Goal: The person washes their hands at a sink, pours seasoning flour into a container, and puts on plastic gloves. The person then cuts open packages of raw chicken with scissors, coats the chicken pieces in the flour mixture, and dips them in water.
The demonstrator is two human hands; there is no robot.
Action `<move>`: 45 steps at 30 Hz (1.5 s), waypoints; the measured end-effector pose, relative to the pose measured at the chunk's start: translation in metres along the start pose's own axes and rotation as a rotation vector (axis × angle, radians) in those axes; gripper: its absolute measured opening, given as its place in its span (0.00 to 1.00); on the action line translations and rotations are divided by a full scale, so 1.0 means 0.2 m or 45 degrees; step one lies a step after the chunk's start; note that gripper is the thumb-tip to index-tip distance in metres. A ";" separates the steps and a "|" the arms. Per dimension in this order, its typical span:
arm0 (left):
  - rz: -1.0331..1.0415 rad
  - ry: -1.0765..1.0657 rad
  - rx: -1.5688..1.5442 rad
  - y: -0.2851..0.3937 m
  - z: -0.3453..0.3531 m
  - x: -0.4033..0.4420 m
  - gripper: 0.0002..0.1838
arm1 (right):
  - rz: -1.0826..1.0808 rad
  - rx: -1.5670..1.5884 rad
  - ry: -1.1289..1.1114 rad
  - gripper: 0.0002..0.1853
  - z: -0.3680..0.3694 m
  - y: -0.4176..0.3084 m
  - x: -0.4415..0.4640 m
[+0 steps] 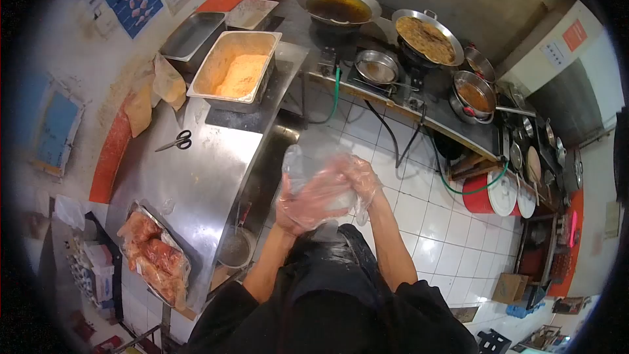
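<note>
- Left hand (293, 213): opening out, palm and fingers extending inside thin, clear, crinkled plastic film (324, 190).
- Right hand (360, 180): touching the same area of film; motion is blurring its fingers, so how far it is closing cannot be told.
- Film: spanning both hands above the white tiled floor (429, 206), apart from the steel worktop (209, 174), probably so that it is hanging free.
- Black-handled scissors (183, 139): lying flat mid-worktop, seemingly for easy reach.
- Reddish raw meat (154, 255): resting in clear plastic on a shallow silver tray (189, 267), which is likely containing drips.
- Deep rectangular steel pan (246, 40): holding pale orange powder (242, 75), its high walls presumably preventing spills.
</note>
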State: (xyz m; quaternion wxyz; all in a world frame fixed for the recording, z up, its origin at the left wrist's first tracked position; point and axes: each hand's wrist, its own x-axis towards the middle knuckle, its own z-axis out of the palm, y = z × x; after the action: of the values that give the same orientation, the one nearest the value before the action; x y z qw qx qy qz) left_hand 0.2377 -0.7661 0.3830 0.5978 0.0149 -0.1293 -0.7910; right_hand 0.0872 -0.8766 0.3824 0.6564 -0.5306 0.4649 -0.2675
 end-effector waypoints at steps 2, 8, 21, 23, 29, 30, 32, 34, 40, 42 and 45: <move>-0.082 0.045 0.088 0.04 -0.02 0.05 0.53 | 0.036 0.027 0.010 0.24 -0.02 -0.05 0.08; 0.286 0.313 0.083 0.09 -0.24 0.22 0.41 | -0.030 0.206 0.076 0.14 0.05 -0.11 0.41; 1.013 0.436 0.238 0.43 -0.17 0.77 0.47 | -1.413 -0.552 -0.596 0.11 0.11 -0.20 0.73; 1.072 0.504 0.241 0.47 -0.20 0.81 0.49 | -1.433 -0.616 -0.484 0.10 0.13 -0.17 0.79; 1.302 0.567 0.421 0.66 -0.22 0.92 0.53 | -1.324 -0.407 -0.900 0.17 0.11 -0.25 0.85; 1.370 0.677 0.377 0.69 -0.22 0.93 0.53 | -1.325 -0.406 -0.918 0.18 0.11 -0.26 0.88; 1.515 0.897 0.297 0.72 -0.22 0.93 0.52 | -1.327 -0.379 -1.046 0.20 0.11 -0.27 0.91; 1.600 1.129 0.342 0.76 -0.25 0.92 0.47 | -1.364 -0.436 -1.006 0.17 0.15 -0.32 0.93; 2.124 1.691 1.144 0.77 -0.28 0.60 0.45 | -1.306 -0.522 -1.031 0.15 0.38 -0.48 0.88; 2.120 1.934 1.311 0.78 -0.16 0.55 0.42 | -1.354 -0.379 -1.055 0.15 0.48 -0.44 0.87; 2.114 1.762 0.806 0.82 0.06 0.46 0.49 | -1.610 -0.289 -1.342 0.14 0.58 -0.43 0.73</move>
State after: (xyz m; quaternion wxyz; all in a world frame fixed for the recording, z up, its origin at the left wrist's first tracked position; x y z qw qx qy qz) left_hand 0.3638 -0.8933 0.4425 0.8515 0.5108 0.0653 0.0987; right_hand 0.2650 -0.9722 0.4159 0.4564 -0.8105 -0.2651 -0.2539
